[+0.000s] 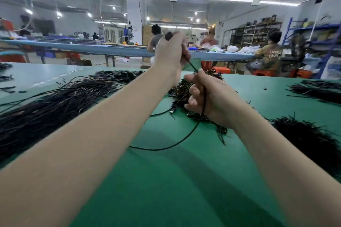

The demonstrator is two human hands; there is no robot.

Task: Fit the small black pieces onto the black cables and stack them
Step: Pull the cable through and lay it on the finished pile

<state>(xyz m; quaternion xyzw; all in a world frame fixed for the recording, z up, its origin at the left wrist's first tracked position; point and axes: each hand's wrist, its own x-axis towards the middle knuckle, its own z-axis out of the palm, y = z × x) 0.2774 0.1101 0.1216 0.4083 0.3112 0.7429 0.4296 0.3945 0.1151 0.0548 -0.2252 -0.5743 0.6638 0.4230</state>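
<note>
My left hand [170, 51] is raised above the green table [184, 180] and grips a small black piece [168, 36] at its top. A thin black cable [191, 65] runs taut from that hand down to my right hand [206, 99]. My right hand pinches the cable near its fingertips, and the cable passes through its curled fingers. The cable's tail [166, 147] loops across the table below. Under my right hand lies a tangled heap of black cables with connectors [179, 90].
A large bundle of long black cables [55, 103] lies at the left, small black pieces [120, 74] behind it. More cable piles sit at the right [313, 140] and far right [317, 90]. Other people work at a long blue bench [129, 50] behind.
</note>
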